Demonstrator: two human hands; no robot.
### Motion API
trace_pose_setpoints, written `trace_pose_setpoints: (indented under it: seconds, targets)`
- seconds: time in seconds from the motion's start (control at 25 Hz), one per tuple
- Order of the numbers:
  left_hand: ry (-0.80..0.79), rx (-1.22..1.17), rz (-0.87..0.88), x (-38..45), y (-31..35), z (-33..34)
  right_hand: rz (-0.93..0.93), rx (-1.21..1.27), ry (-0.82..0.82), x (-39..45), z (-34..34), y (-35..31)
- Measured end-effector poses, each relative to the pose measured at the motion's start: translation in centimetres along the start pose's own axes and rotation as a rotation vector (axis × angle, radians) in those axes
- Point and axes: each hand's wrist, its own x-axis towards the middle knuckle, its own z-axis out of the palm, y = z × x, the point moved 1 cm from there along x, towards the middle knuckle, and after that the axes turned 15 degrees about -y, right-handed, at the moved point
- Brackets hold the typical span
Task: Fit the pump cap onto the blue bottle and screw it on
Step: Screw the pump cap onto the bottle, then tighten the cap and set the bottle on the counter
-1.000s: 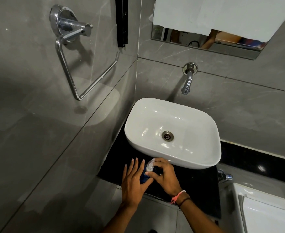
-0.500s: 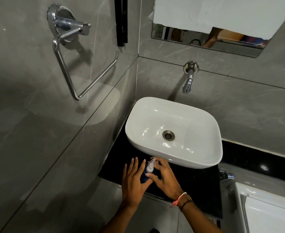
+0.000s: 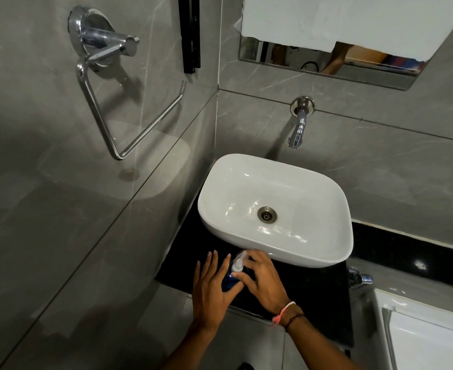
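1. just beyond your fingertips sits the white basin [image 3: 294, 252], its near rim almost over your hands, resting on the black counter [image 3: 313, 295] that both hands work above.
2. your left hand [image 3: 212, 287] lies flat-fingered on the left side of the blue bottle [image 3: 229, 281], palm pressed to it and fingers stretched out rather than curled; it braces the bottle more than it grips it.
3. your right hand [image 3: 262, 279] comes in from the right, fingers closed around the collar of the pump cap [image 3: 238, 263]; it is the nearer hand to the cap and the one placed to turn it.
4. the bottle stands between your two palms, mostly hidden by them, its long axis upright, leaning slightly away from you toward the basin.
5. the cap sits on top of the bottle's neck, in line with that axis, its clear nozzle pointing away and up-right. i cannot tell how far the thread has caught; i judge the turning unfinished, so keep the cap square to the neck as you twist.
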Motion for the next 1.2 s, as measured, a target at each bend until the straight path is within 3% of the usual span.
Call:
trace_pose_setpoints:
  seconds: [0.16, 0.24, 0.4, 0.64, 0.8, 1.04, 1.2]
  targets:
    - [-0.011, 0.024, 0.016, 0.0, 0.0, -0.4, 0.034, -0.178, 0.126, -0.1, 0.4, -0.7]
    - [-0.018, 0.037, 0.020, 0.0, 0.1, -0.6, 0.046, -0.064, 0.126, -0.2, 0.2, -0.7]
    - [0.000, 0.019, 0.004, -0.4, 0.4, -0.9, 0.044, 0.227, -0.034, -0.7, -2.0, -0.4]
    - [0.023, -0.018, -0.007, -0.6, 1.0, -1.3, -0.165, -0.296, -0.264, 0.7, -6.1, -2.2]
    - [0.016, -0.029, -0.025, -0.6, 1.1, -1.4, -0.036, -0.394, -0.229, 1.0, -5.8, -3.7]
    - [-0.003, -0.012, -0.021, -0.6, 0.6, -1.1, -0.015, -0.114, -0.488, 0.8, -6.7, -3.9]
    - [0.002, -0.012, -0.027, -0.5, 0.7, -1.1, 0.005, -0.095, -0.453, 1.2, -6.8, -4.0]
